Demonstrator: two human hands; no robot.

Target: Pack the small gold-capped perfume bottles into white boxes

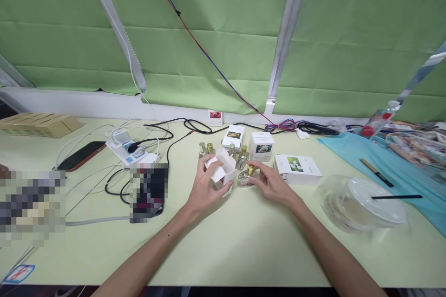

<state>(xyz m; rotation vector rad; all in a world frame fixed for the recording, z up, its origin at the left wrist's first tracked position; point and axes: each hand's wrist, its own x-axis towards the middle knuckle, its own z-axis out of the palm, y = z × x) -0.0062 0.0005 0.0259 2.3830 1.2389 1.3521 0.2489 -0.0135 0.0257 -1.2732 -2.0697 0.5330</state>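
My left hand (205, 185) is wrapped round a small open white box (223, 170), flaps up, near the middle of the pale green table (244, 241). My right hand (270, 181) pinches a small clear perfume bottle with a gold cap (248, 175) that lies just right of the box. Several more small gold-capped bottles (240, 155) stand right behind. Closed white boxes with flower pictures sit around them: one at the back (232, 136), one upright (262, 145), one lying flat to the right (297, 168).
A phone (81, 155), a white power strip (127, 151) and tangled cables (114, 181) lie at the left. Cardboard boxes (38, 125) sit far left. A clear plastic lidded bowl (362, 204) and a blue cloth (390, 167) are at the right.
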